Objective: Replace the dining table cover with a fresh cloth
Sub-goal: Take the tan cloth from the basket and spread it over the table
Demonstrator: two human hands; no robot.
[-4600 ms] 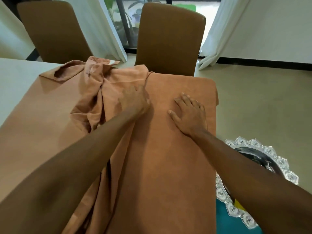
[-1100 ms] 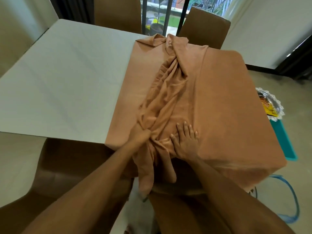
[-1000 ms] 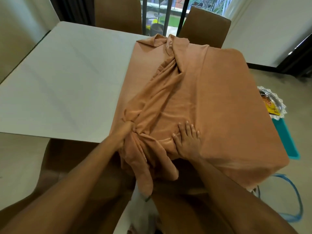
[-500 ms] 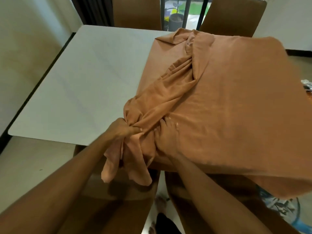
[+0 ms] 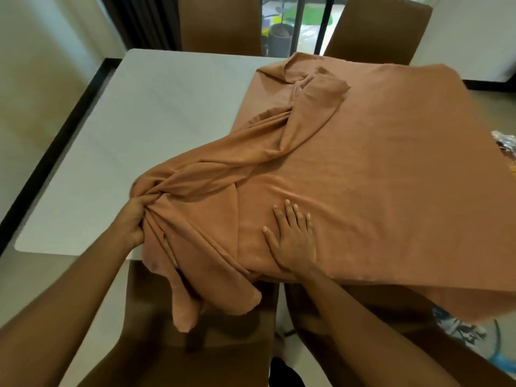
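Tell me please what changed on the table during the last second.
The left hand, gripping the bunched edge of the orange-brown fabric tablecloth, dragged it leftward over the bare white tabletop. The right hand stayed flat on the cloth; nothing was let go.

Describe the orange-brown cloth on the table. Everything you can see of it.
The cloth is plain orange-brown fabric that looks soft and matte. It lies smooth over the right part of the white table and drapes over the near and right edges. A bunched, twisted band runs diagonally from the far edge to the near left, where the left hand grips the gathered folds. The right hand presses flat on the smooth area. Loose ends hang above a brown chair.
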